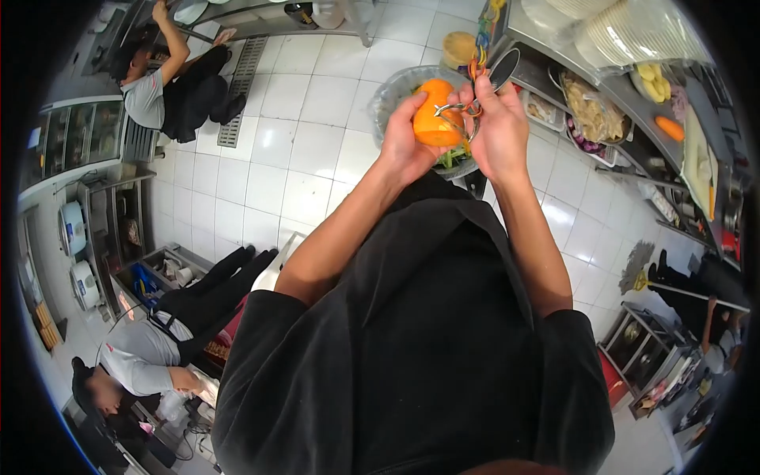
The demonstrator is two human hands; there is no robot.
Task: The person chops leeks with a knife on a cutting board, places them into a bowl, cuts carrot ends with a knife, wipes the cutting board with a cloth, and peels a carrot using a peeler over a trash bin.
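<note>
Scrap-filled bowl (389, 95) beneath carrot (431, 119), peeler (463, 119), both hands.

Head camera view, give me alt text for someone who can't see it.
Seen from above, a person in a black top holds an orange vegetable in the left hand and sets a metal peeler against it with the right hand, over a bowl of scraps on a white tiled floor. Two other people work nearby.

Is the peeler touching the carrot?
Touching. The head view shows the peeler, held in the right hand, lying against the carrot gripped by the left hand.
</note>
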